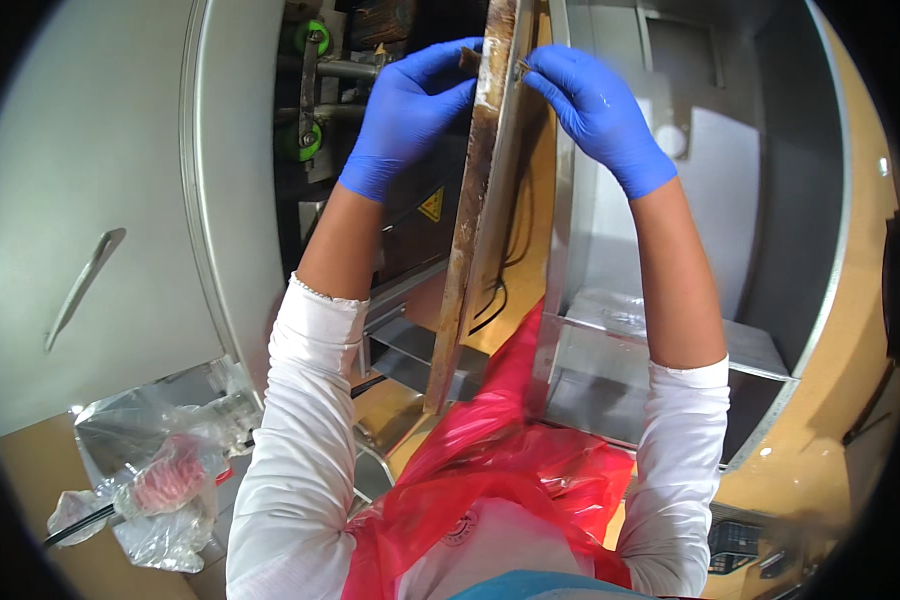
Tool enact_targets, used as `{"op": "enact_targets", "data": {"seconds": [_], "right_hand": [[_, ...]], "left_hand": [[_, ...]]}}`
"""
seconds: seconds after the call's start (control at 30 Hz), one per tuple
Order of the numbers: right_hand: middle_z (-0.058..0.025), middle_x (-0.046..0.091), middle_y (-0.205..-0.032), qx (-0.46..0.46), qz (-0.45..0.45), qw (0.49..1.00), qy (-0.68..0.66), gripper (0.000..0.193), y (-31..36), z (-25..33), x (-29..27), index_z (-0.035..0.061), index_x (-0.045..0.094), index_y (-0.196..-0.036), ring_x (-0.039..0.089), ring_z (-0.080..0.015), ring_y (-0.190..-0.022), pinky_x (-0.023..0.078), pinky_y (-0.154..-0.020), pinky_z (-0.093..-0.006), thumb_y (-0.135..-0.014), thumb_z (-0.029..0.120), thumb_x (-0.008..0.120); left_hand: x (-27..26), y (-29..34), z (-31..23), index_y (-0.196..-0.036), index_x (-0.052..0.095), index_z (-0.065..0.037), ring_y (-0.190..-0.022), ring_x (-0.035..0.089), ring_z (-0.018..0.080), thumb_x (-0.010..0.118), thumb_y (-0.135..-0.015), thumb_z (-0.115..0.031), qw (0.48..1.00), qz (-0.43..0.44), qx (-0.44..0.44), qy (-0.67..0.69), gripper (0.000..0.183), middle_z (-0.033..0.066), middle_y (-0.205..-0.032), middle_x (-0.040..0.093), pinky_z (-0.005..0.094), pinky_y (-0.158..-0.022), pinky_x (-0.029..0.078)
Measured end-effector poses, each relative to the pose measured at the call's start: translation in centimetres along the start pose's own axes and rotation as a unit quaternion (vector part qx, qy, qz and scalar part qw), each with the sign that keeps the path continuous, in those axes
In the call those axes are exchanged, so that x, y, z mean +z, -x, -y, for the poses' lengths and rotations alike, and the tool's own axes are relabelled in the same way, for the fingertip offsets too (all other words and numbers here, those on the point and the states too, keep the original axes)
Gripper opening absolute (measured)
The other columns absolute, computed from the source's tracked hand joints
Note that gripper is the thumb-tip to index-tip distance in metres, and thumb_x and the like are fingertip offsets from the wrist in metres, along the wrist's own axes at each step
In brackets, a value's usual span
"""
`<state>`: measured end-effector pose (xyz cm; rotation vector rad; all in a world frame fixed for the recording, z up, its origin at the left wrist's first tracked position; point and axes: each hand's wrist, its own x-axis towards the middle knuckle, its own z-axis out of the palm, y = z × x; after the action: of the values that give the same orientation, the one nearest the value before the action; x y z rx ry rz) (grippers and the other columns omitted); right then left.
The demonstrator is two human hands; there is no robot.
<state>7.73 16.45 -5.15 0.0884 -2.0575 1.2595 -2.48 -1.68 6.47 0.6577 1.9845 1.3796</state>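
My left hand (405,118), in a blue glove, reaches up to the left side of an upright panel (475,170) with a narrow, brown-stained edge. Between its thumb and fingers is a small brown piece (469,60), right against the panel; its kind is unclear. On the panel's other side my right hand (598,112), gloved in blue too, has thumb and fingers pinched together. A small brownish bit (522,70) shows at those fingertips, too small to name. White smears mark the top of the panel's edge.
Machine parts with green wheels (308,140) sit behind my left wrist. A steel cabinet (660,230) stands open on the right. At left are a grey door with a handle (85,290) and crumpled clear plastic bags (165,480). A black cable (490,310) hangs low behind the panel.
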Motion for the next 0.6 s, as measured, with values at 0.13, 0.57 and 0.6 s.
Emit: {"op": "enact_targets", "data": {"seconds": [0.13,0.57,0.6], "right_hand": [[-0.015,0.07,-0.105,0.022,0.036,0.999,0.023,0.018,0.1,0.6,-0.6,0.005,0.068,-0.111,0.066,-0.0372,-0.097,0.055,-0.082,-0.0429,-0.098,0.018,0.068],[-0.0195,0.071,-0.118,0.126,0.174,0.975,0.056,0.028,1.4,1.4,-5.9,0.0003,0.065,-0.129,0.07,-0.0329,-0.107,0.052,-0.096,-0.0362,-0.101,0.004,0.059],[-0.0195,0.071,-0.118,0.145,0.182,0.971,0.06,0.029,1.4,1.2,-6.3,-0.0002,0.065,-0.129,0.07,-0.0324,-0.107,0.052,-0.096,-0.0363,-0.101,0.004,0.058]], "left_hand": [[0.5,-0.8,2.8,-0.135,0.065,0.002,-0.111,0.068,0.0139,0.07,-0.094,0.002,0.998,0.005,0.043,0.044,0.041,0.0097,-0.122,0.072,0.0306,-0.102,0.054],[4.8,-1.1,6.5,-0.12,0.071,0.0,-0.102,0.067,0.009,0.076,-0.089,0.001,0.981,-0.008,0.088,0.17,0.031,0.0023,-0.111,0.074,0.0269,-0.096,0.055],[5.1,-1.0,6.6,-0.12,0.072,0.0,-0.102,0.067,0.0089,0.076,-0.09,0.001,0.982,-0.012,0.086,0.167,0.031,0.002,-0.111,0.074,0.0269,-0.096,0.055]]}}
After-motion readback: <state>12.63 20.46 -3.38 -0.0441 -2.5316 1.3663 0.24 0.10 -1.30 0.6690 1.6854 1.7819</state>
